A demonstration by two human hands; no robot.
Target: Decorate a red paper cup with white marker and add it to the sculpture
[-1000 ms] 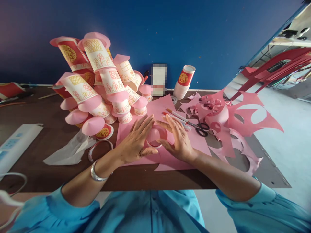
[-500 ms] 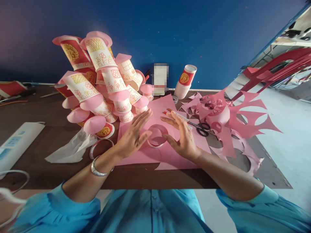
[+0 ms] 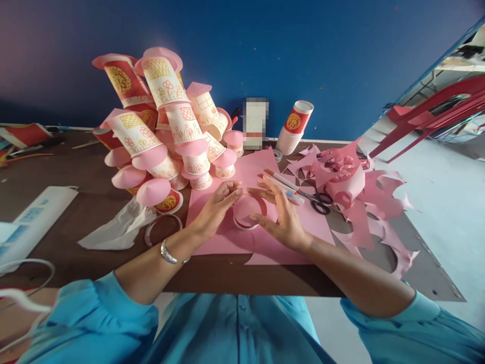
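Note:
A low round ring with a whitish rim (image 3: 248,227) sits on pink paper sheets (image 3: 223,242) in front of me. A round pink paper piece (image 3: 244,210) lies over part of it. My left hand (image 3: 216,208) is at the left of the ring, fingers curled and thumb pressed against them; whatever they pinch is hidden. On the other side, my right hand (image 3: 281,215) has its fingers apart, the thumb at the pink piece's edge. Beyond that hand lie scissors with black handles (image 3: 321,203), a red-tipped pencil (image 3: 273,174) and a clear tube with a red end (image 3: 290,193).
Decorated paper cups with pink paper tops (image 3: 176,124) stand stacked at the left. Behind are a cup stack (image 3: 293,129) and a blurred upright panel (image 3: 255,121). Pink paper scraps (image 3: 346,182) pile up at the right. A crumpled white sheet (image 3: 117,227), another ring (image 3: 149,235) and a power strip (image 3: 41,215) lie left.
My left fingers have gone from stretched out to curled, with the thumb against them. The pink piece now covers more of the ring's left side. The whole view has shifted slightly.

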